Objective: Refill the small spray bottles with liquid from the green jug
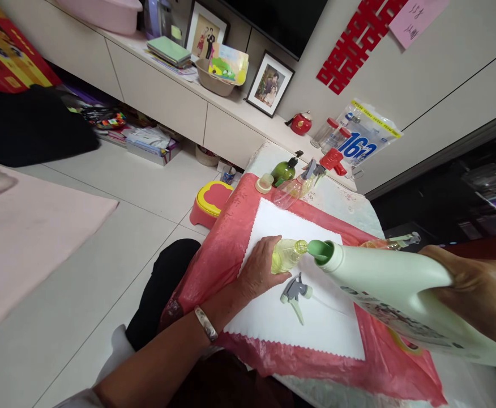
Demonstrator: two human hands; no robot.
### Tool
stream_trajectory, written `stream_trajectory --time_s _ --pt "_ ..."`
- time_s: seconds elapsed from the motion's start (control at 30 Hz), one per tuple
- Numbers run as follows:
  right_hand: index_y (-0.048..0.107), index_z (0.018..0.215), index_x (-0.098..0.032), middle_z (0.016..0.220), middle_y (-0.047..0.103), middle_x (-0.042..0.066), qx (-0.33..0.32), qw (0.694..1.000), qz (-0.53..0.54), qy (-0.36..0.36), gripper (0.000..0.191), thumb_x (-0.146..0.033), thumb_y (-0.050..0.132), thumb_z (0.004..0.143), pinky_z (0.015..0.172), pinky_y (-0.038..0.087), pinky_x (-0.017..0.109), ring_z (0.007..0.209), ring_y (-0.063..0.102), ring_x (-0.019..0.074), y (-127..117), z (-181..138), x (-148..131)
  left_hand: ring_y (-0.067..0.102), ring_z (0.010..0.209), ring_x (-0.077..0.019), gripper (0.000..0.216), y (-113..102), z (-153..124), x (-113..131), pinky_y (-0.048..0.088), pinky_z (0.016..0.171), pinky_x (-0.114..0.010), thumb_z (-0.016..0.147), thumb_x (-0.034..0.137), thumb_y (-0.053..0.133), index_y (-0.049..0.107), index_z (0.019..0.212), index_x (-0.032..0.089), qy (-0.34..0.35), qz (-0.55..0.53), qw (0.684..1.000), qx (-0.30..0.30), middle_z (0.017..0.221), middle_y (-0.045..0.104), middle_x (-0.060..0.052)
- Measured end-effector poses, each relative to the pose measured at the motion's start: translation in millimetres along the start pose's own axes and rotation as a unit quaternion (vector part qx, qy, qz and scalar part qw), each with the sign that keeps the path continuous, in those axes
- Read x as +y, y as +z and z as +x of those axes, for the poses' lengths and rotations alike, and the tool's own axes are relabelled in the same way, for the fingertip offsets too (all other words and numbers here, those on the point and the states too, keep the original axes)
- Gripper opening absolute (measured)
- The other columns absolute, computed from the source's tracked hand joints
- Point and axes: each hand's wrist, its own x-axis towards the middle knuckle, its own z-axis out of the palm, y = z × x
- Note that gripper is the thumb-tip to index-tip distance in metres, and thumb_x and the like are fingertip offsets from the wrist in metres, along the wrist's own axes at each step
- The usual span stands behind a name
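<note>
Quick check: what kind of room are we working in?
Most likely a home living room: a framed photo stands on a low wall cabinet, and a child's step stool sits on the tiled floor.

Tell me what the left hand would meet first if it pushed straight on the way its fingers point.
The left hand grips the small yellow bottle; pushed on, that bottle would probably meet the green spout of the white jug, though depth is unclear.

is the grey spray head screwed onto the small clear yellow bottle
No, the grey plastic spray head lies loose on the white cloth beside the open-necked small clear yellow bottle held by the left hand.
</note>
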Motion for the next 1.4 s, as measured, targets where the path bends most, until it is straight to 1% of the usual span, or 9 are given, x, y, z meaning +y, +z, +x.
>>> stream_trajectory --time_s 0.23,0.4,0.47,0.57,0.67,0.87,1.0,1.17,1.4 --pt "0.066 0.093 -0.041 0.066 0.068 -0.005 -0.002 1.0 0.007 0.003 0.039 -0.045 0.05 0.058 0.057 0.04 0.034 0.062 0.065 0.0242 -1.0 1.6 -3.3 0.055 0.123 -0.0339 0.092 -0.3 -0.3 0.6 0.048 0.105 -0.054 0.063 0.022 0.085 0.035 0.14 0.025 -0.008 -0.003 1.0 -0.002 0.132 0.054 -0.012" --pt "0.068 0.088 -0.041 0.06 0.066 -0.003 0.045 0.999 0.02 -0.013 0.041 -0.047 0.048 0.053 0.052 0.038 0.035 0.056 0.063 0.0254 1.7 -0.4 0.1 0.055 0.123 -0.0344 0.092 0.3 -0.6 0.2 0.048 0.106 -0.055 0.063 0.022 0.085 0.035 0.139 0.023 -0.007 0.0 1.0 -0.003 0.132 0.054 -0.013" --pt "0.068 0.087 -0.041 0.062 0.067 -0.004 0.036 0.999 0.017 -0.018 0.037 -0.048 0.05 0.055 0.052 0.039 0.034 0.057 0.064 0.0248 2.1 -0.7 0.7 0.055 0.123 -0.0345 0.091 0.3 -0.6 0.3 0.048 0.105 -0.055 0.063 0.022 0.085 0.035 0.139 0.022 -0.008 0.002 1.0 -0.005 0.132 0.054 -0.014" --pt "0.066 0.095 -0.042 0.068 0.07 -0.005 0.01 1.0 0.009 -0.017 0.036 -0.048 0.052 0.062 0.054 0.041 0.033 0.061 0.066 0.0235 1.6 0.4 -0.1 0.055 0.123 -0.0342 0.091 0.0 -0.4 0.5 0.048 0.105 -0.055 0.063 0.022 0.085 0.034 0.139 0.023 -0.007 0.001 1.0 -0.005 0.132 0.054 -0.013" --pt "0.066 0.098 -0.042 0.068 0.07 -0.005 0.001 1.0 0.013 -0.012 0.037 -0.048 0.054 0.063 0.055 0.042 0.032 0.062 0.067 0.0231 1.4 1.8 0.3 0.055 0.123 -0.0341 0.091 -0.2 -0.1 0.6 0.049 0.105 -0.055 0.064 0.022 0.085 0.034 0.139 0.024 -0.005 0.001 1.0 -0.003 0.132 0.054 -0.012" --pt "0.066 0.092 -0.038 0.066 0.071 -0.005 0.038 0.998 0.023 -0.034 0.035 -0.043 0.054 0.06 0.051 0.041 0.031 0.058 0.067 0.023 3.0 1.9 3.9 0.055 0.123 -0.0348 0.092 0.3 0.0 0.4 0.049 0.105 -0.056 0.062 0.022 0.086 0.034 0.139 0.023 -0.003 0.003 1.0 -0.001 0.132 0.054 -0.013" --pt "0.066 0.089 -0.038 0.065 0.07 -0.004 0.026 0.999 0.019 -0.022 0.034 -0.045 0.054 0.058 0.051 0.042 0.032 0.058 0.067 0.0237 2.0 1.4 0.8 0.054 0.124 -0.0344 0.092 0.4 -0.1 -0.2 0.048 0.106 -0.055 0.064 0.022 0.085 0.034 0.139 0.023 0.001 0.001 1.0 -0.002 0.133 0.053 -0.013" --pt "0.066 0.084 -0.037 0.06 0.069 -0.004 0.062 0.997 0.03 -0.042 0.034 -0.045 0.05 0.055 0.048 0.04 0.033 0.053 0.065 0.0246 5.5 2.4 3.4 0.055 0.123 -0.0339 0.091 0.0 0.1 0.2 0.048 0.105 -0.055 0.063 0.022 0.085 0.035 0.139 0.023 -0.007 0.001 1.0 -0.005 0.131 0.054 -0.013" --pt "0.064 0.08 -0.035 0.059 0.069 -0.003 0.073 0.995 0.044 -0.048 0.032 -0.043 0.05 0.052 0.045 0.039 0.032 0.051 0.064 0.0247 7.0 3.0 2.8 0.055 0.123 -0.0346 0.092 -1.1 -0.2 0.8 0.048 0.106 -0.055 0.063 0.023 0.086 0.033 0.139 0.023 -0.006 0.005 1.0 -0.009 0.131 0.053 -0.013"
